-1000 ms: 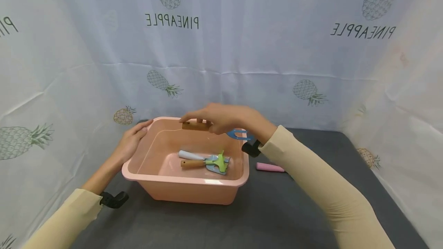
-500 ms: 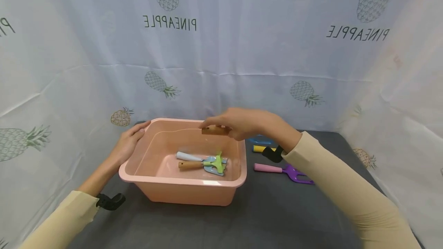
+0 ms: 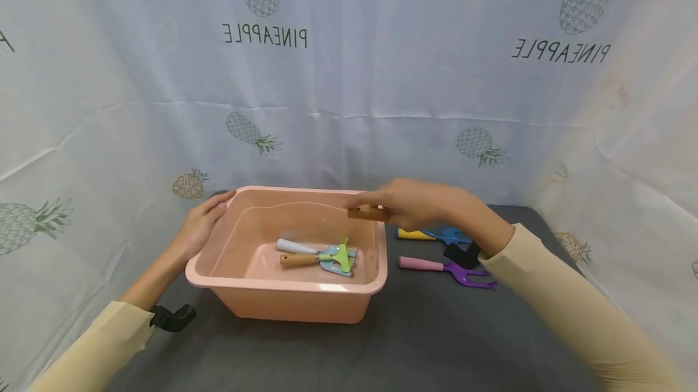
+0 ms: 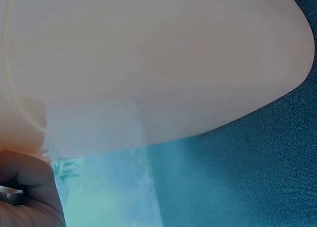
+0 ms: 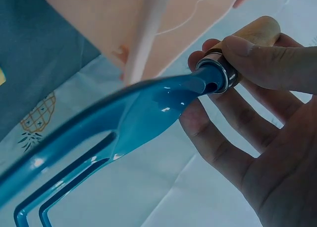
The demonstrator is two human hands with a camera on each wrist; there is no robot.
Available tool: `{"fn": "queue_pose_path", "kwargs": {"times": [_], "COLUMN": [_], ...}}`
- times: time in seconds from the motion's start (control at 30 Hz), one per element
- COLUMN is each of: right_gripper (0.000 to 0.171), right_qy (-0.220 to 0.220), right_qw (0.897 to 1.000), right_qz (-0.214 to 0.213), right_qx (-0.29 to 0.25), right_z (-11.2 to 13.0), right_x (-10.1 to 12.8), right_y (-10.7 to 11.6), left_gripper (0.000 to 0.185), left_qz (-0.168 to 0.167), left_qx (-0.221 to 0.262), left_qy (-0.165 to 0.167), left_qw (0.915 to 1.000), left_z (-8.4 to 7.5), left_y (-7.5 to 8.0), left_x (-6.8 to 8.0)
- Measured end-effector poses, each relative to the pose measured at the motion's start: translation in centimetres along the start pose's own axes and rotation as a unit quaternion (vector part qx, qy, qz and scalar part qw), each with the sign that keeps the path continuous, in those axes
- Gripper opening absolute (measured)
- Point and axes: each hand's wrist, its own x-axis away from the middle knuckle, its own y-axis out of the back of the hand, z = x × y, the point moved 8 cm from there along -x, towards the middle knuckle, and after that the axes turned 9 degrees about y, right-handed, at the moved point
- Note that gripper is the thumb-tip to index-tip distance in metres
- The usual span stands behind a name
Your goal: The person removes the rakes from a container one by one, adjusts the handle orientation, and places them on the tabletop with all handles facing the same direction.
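My right hand (image 3: 417,204) grips the wooden handle (image 3: 368,214) of a blue hand fork (image 5: 148,105), its slotted tines pointing away from the palm. Both are over the right rim of a pink plastic basin (image 3: 283,284). At the basin's left side, my left hand (image 3: 202,228) holds the rim; in the left wrist view only part of that hand shows at the lower left corner. Inside the basin lie a light blue tool with a white handle (image 3: 294,246) and, across it, a green-headed tool with a wooden handle (image 3: 299,259).
Right of the basin on the dark table (image 3: 436,343) lie a purple fork with a pink handle (image 3: 422,264) and, behind it, a tool with a yellow handle (image 3: 411,234), partly overlapped by my right arm. A pineapple-print curtain (image 3: 349,77) encloses the table.
The right hand has moved right with the blue hand fork, from above the middle of the basin to its right rim. The left hand has stayed on the rim.
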Motion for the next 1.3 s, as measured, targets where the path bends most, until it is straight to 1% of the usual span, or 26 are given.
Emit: {"fn": "queue_pose_path", "kwargs": {"times": [0.07,0.2,0.33,0.57,0.73,0.83,0.93,1.13,1.3], "right_gripper": [0.063,0.063,0.070,0.085,0.077,0.077,0.083,0.079,0.076], "right_qy": [-0.007,-0.020,-0.026,-0.049,-0.043,-0.044,-0.047,-0.034,-0.058], "right_qw": [1.000,1.000,0.999,0.998,0.998,0.998,0.997,0.996,0.995], "right_qz": [0.001,-0.004,-0.014,-0.014,-0.020,-0.025,-0.026,-0.027,-0.015], "right_qx": [0.004,0.015,0.012,-0.023,-0.043,-0.043,-0.054,-0.074,-0.083], "right_z": [-0.4,-1.0,-1.6,-2.9,-3.4,-3.7,-4.0,-4.5,-5.1], "right_x": [0.7,2.2,3.6,5.7,7.1,7.8,8.5,9.2,9.6], "right_y": [-0.3,-0.6,-0.9,-2.5,-3.8,-4.6,-5.5,-7.3,-9.2], "left_gripper": [0.055,0.055,0.056,0.055,0.055,0.055,0.055,0.055,0.054], "left_qz": [-0.001,0.000,0.002,0.003,0.006,0.008,0.006,0.003,0.004], "left_qx": [0.003,0.009,0.011,0.011,0.016,0.014,0.014,0.015,0.014], "left_qy": [-0.001,-0.005,-0.004,-0.004,0.001,0.004,0.003,0.000,0.003], "left_qw": [1.0000,0.9999,0.9999,0.9999,0.9999,0.9999,0.9999,0.9999,0.9999], "left_z": [0.0,0.0,0.2,0.2,0.3,0.4,0.4,0.2,0.2], "left_y": [0.0,0.0,0.0,0.0,0.0,-0.1,-0.1,-0.1,-0.2], "left_x": [0.0,-0.1,-0.2,-0.3,-0.3,-0.2,-0.2,-0.4,-0.4]}}
